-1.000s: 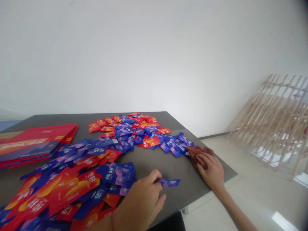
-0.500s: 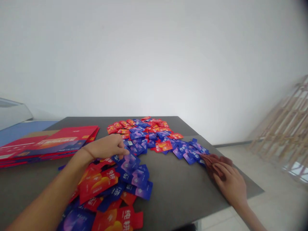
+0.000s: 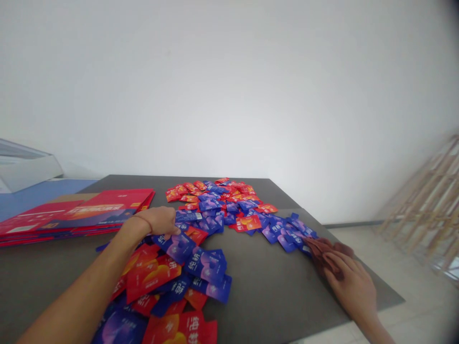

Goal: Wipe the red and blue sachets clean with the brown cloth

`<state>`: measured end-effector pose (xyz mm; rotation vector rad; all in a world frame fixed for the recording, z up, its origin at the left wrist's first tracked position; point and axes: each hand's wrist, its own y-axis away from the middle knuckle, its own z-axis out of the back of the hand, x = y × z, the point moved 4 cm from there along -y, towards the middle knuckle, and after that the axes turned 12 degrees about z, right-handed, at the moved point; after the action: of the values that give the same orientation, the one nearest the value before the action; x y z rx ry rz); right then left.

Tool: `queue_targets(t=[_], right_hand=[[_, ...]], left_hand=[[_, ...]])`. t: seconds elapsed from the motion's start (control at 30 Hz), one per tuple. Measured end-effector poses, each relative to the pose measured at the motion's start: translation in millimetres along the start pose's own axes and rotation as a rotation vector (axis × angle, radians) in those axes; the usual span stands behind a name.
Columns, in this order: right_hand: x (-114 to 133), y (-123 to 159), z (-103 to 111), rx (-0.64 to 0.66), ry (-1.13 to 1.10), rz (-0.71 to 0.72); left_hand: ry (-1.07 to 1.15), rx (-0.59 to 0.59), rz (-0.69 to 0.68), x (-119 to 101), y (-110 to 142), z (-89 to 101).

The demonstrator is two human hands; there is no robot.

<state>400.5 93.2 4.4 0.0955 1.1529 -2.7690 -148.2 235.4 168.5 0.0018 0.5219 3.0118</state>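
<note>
Many red and blue sachets (image 3: 201, 239) lie scattered over a dark grey table (image 3: 265, 286). My left hand (image 3: 158, 220) reaches across the pile, fingers curled down onto the blue sachets near its middle; what it grips, if anything, is hidden. My right hand (image 3: 353, 285) lies flat near the table's right edge, fingers stretched onto a small stack of brown sachets (image 3: 324, 252) beside a cluster of blue ones (image 3: 287, 231).
A stack of flat red cartons (image 3: 71, 212) lies at the back left of the table. A white wall stands behind. A wooden slatted rack (image 3: 430, 205) leans at the far right on a pale glossy floor.
My left hand has left the near edge, where it pinched a blue sachet, and reached up into the pile. The view has shifted left. My right hand has stayed on the brown stack.
</note>
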Motion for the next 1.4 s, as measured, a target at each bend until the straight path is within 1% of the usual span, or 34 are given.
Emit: queue_targets(t=[0.13, 0.3, 0.37, 0.53, 0.63, 0.73, 0.8, 0.83, 0.87, 0.9, 0.97, 1.03, 1.07, 1.1, 1.13, 1.17, 1.23, 1.3, 1.4], right_hand=[[-2, 1, -2, 0.003, 0.001, 0.006], [-4, 2, -4, 0.004, 0.000, 0.013], [-4, 2, -4, 0.004, -0.002, 0.017], [0, 0, -1, -0.024, -0.005, 0.019], [3, -2, 1, -0.028, -0.010, 0.017], [4, -2, 1, -0.021, -0.014, 0.017], [3, -2, 1, -0.014, -0.011, 0.018], [3, -2, 1, -0.012, -0.008, 0.017], [3, -2, 1, -0.010, -0.006, 0.017], [4, -2, 2, -0.009, -0.006, 0.016], [5, -3, 3, -0.009, -0.007, 0.017], [8, -4, 5, -0.011, -0.009, 0.016], [9, -5, 6, -0.014, -0.008, 0.014], [10, -6, 7, -0.018, -0.007, 0.011], [11, -7, 8, -0.023, -0.007, 0.008], [12, -8, 9, -0.027, -0.008, 0.007], [14, -9, 10, -0.029, -0.011, 0.005], [15, -10, 11, -0.025, -0.013, 0.003], [16, -11, 12, -0.017, -0.015, 0.000]], left_hand=[[-0.083, -0.031, 0.019, -5, 5, -3.9], [-0.175, -0.071, 0.093, -11, 8, -9.6], [-0.184, -0.105, 0.119, -15, 12, -7.4], [-0.185, -0.249, 0.181, -28, 27, 5.5], [-0.173, -0.283, 0.166, -42, 36, 6.4], [-0.161, -0.332, 0.070, -71, 53, -2.5], [-0.167, -0.410, -0.043, -99, 71, -16.5], [-0.159, -0.440, -0.115, -115, 81, -27.7], [-0.146, -0.425, -0.181, -130, 90, -43.2], [-0.127, -0.402, -0.265, -146, 98, -61.8], [-0.087, -0.373, -0.423, -174, 108, -104.6], [-0.021, -0.307, -0.582, -195, 111, -151.1], [0.025, -0.269, -0.606, -202, 108, -172.1], [0.070, -0.249, -0.593, -206, 103, -189.8], [0.094, -0.263, -0.613, -210, 98, -203.3], [0.094, -0.280, -0.654, -213, 94, -213.2], [0.055, -0.302, -0.702, -214, 87, -222.6], [-0.002, -0.287, -0.726, -213, 83, -222.4], [-0.037, -0.266, -0.733, -211, 81, -215.6]])
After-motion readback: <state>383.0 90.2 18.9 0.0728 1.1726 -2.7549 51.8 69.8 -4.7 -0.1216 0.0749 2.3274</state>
